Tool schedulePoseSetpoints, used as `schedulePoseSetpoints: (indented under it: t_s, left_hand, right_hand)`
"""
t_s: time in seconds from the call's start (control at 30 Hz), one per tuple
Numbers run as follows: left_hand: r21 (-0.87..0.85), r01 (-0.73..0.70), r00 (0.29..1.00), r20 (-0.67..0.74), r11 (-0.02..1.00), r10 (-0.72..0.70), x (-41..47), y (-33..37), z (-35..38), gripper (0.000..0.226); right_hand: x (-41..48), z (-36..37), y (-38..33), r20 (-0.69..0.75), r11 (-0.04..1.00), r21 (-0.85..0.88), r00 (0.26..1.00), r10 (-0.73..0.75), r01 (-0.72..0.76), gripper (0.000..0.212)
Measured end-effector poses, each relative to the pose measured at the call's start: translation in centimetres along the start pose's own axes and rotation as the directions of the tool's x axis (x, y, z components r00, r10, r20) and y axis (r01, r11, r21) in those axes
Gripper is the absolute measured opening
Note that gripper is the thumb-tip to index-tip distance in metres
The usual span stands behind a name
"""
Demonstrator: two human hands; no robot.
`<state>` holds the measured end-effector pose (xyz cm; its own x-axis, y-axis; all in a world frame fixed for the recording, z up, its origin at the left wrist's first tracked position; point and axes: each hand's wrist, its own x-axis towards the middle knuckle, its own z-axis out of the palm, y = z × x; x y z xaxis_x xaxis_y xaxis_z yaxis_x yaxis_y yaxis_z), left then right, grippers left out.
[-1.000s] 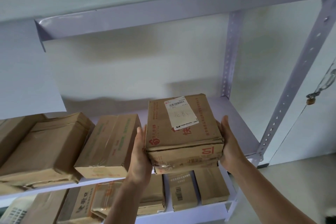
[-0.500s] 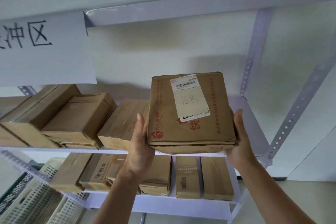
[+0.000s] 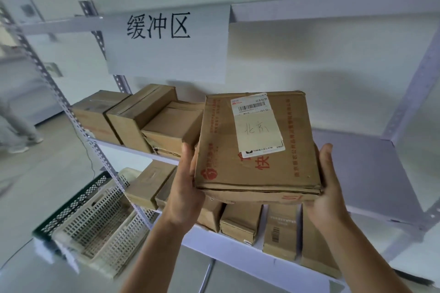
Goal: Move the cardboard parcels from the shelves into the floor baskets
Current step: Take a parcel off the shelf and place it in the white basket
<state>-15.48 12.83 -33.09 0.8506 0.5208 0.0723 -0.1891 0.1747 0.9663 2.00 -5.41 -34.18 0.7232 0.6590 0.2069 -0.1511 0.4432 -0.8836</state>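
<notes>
Head view, tilted. A white metal shelving rack [image 3: 357, 173] with perforated uprights is seen across most of the frame. A white paper sign [image 3: 166, 59], printed with three large black characters, is hung from the upper rail.

Floor baskets [image 3: 100, 221] are stacked at lower left, just beside the rack's front upright: cream lattice ones are nested together, and a dark green one is seen at the outer edge.

One flat cardboard parcel [image 3: 300, 150] is held in the air in front of the middle shelf, clear of it. Its top face is tilted toward the camera and red print is carried on it.

Three middle-shelf parcels [image 3: 142, 116] are packed side by side at the shelf's left end. Lower-shelf parcels [image 3: 240, 223] are stood in a row beneath the held one.

The parcel is clamped from both sides. The left hand [image 3: 185, 188] is pressed to its left edge and the right hand [image 3: 326, 197] to its right near corner. Each thumb is laid up the side; the fingers of both hands are hidden underneath.

A white shipping label [image 3: 258, 126] is stuck on the top face, with a barcode and handwritten characters. Blurred legs of another person [image 3: 14, 126] are noted at far left.
</notes>
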Motion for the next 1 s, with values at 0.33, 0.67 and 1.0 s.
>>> schedulePoseSetpoints:
  t_s: [0.33,0.67,1.0]
  left_hand:
    - [0.031,-0.047,0.970,-0.237,0.998,0.053,-10.5,3.9,-13.7,0.078]
    - [-0.032,-0.022,0.904,-0.428,0.999,0.006,-20.0,6.7,-29.2,0.081]
    - [-0.055,0.016,0.843,-0.536,0.998,-0.043,-21.7,6.5,-40.0,0.083]
  right_hand:
    - [-2.7,14.9,6.9,0.147,0.962,-0.066,0.952,0.270,-0.263,0.065]
    - [-4.7,30.9,16.5,0.274,0.900,-0.106,0.858,0.435,-0.422,0.072]
    - [-2.6,40.6,25.2,0.337,0.892,-0.149,0.826,0.452,-0.427,0.068]
